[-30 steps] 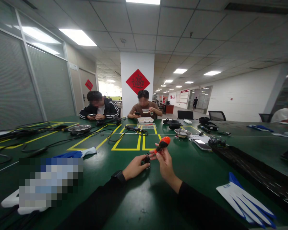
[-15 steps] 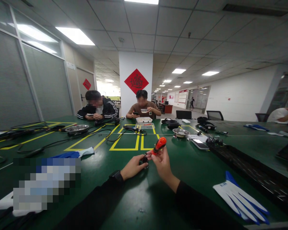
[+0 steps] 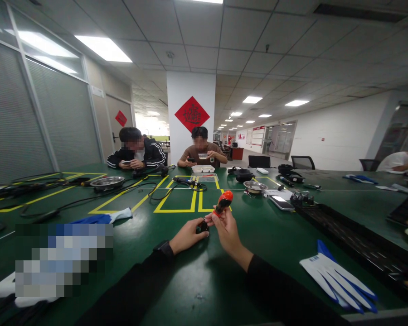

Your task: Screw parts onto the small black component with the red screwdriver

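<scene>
My right hand [image 3: 228, 233] is closed around a screwdriver with a red and black handle [image 3: 223, 203]. The handle leans up and away, its shaft end pointing down toward my other hand. My left hand [image 3: 187, 236] pinches a small dark metal part [image 3: 204, 225] just above the table. Fingers cover much of that part, so its full shape is hidden. The screwdriver's tip is also hidden, and I cannot tell whether it touches the part. Both hands are close together over the green table [image 3: 149, 276].
Blue and white gloves [image 3: 336, 278] lie at right, beside a long black tray [image 3: 357, 244] of small parts. A phone [image 3: 280, 203] and a metal bowl [image 3: 255, 187] stand beyond. Cables, another bowl [image 3: 107, 182] and a glove [image 3: 102, 218] are at left. Two people sit opposite.
The screwdriver handle stands slightly more upright, with my right hand turned a little. My left hand keeps its hold on the metal part. The whole view has shifted slightly.
</scene>
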`<state>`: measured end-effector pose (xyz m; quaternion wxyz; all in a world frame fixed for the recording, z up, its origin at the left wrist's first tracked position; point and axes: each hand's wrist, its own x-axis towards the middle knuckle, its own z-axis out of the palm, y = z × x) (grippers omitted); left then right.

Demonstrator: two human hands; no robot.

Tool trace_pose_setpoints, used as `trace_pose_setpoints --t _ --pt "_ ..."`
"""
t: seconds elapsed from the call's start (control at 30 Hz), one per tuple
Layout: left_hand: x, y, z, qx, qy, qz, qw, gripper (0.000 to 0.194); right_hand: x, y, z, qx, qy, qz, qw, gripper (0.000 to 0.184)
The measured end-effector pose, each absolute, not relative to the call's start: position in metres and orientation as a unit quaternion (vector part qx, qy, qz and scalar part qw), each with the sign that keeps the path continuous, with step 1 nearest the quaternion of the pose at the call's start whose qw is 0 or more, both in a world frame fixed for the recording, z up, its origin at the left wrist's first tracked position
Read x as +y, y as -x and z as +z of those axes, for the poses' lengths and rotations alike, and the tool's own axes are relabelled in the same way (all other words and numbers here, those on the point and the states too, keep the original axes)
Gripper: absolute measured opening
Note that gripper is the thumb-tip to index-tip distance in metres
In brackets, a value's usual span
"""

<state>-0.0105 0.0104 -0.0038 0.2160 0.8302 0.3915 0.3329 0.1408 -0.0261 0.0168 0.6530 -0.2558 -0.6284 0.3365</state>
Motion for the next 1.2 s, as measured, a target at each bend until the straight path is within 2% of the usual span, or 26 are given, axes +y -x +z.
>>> trace_pose_setpoints --t 0.23,0.87,1.2 --pt "0.0117 0.0094 -0.0054 0.380 -0.834 0.340 0.210 0.034 -0.0267 -0.1404 0.0156 -0.617 0.258 0.333 0.664 0.025" --pt "0.0122 0.0104 -0.0047 0.376 -0.832 0.342 0.220 0.027 -0.0261 -0.1419 0.0144 -0.620 0.253 0.335 0.663 0.024" --pt "0.0144 0.0105 -0.0069 0.382 -0.831 0.345 0.210 0.025 -0.0236 -0.1449 0.0119 -0.622 0.233 0.341 0.665 0.032"
